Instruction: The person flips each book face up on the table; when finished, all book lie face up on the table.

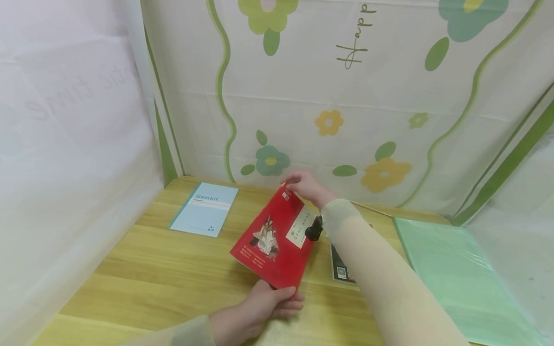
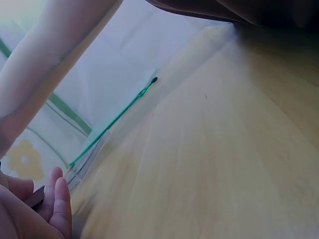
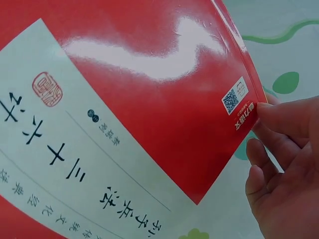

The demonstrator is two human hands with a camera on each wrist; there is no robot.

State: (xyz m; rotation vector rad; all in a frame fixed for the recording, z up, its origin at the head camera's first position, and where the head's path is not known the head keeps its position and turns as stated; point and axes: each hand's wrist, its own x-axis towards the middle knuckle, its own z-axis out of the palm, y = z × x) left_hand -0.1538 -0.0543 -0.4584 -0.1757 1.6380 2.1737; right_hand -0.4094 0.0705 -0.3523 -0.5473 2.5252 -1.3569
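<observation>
Book (image 1: 281,226) with a red cover is held over the middle of the surface (image 1: 173,278), its long axis set obliquely: the top edge is aimed away from the person and to the right, the bottom edge toward the person and to the left. The front cover is turned upward. The far left corner is pinched by the right grip (image 1: 305,186), with the thumb laid on the cover; the near right corner is pinched by the left grip (image 1: 264,305), thumb above and fingers beneath. Whether the near left corner is touched to the surface cannot be told.

The cover is glossy and streaked with reflected light. A pale-robed figure (image 1: 266,240) is printed on it, beside a white title panel (image 3: 75,164) lettered in black Chinese characters and marked with a red seal (image 3: 47,89).

The surface is finished in yellowish wood grain. A light blue "Gambit" notebook (image 1: 203,209) is laid to the left; a dark-covered item (image 1: 342,269) is partly hidden by the right sleeve (image 1: 376,269), and a pale green sheet (image 1: 450,269) is spread farther right. The space is enclosed by white cloth (image 1: 294,86) printed with flowers.
</observation>
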